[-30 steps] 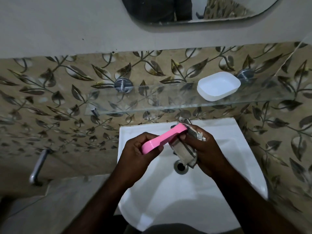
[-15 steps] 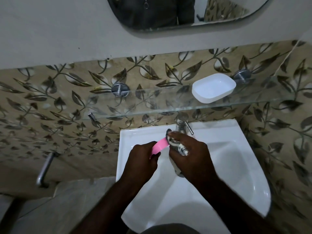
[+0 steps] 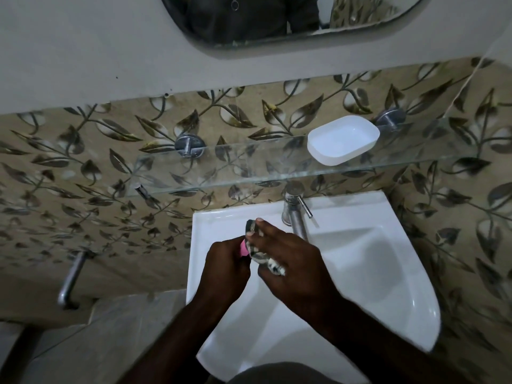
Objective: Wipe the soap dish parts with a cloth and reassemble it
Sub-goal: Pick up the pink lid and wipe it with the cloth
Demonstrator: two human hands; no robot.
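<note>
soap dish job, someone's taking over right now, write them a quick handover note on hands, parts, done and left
Left hand: closed around the pink soap dish part, held over the sink; only a sliver of pink shows.
Right hand: gripping the patterned cloth, pressed against the pink part.
White soap dish tray: sitting apart on the glass shelf, right side, above the tap.
Done: dish is taken apart; the pink part is being wiped.
Cannot tell: whether the white tray has been wiped.
Left: finish wiping the pink part, wipe the tray if needed, then fit the two together.
</note>
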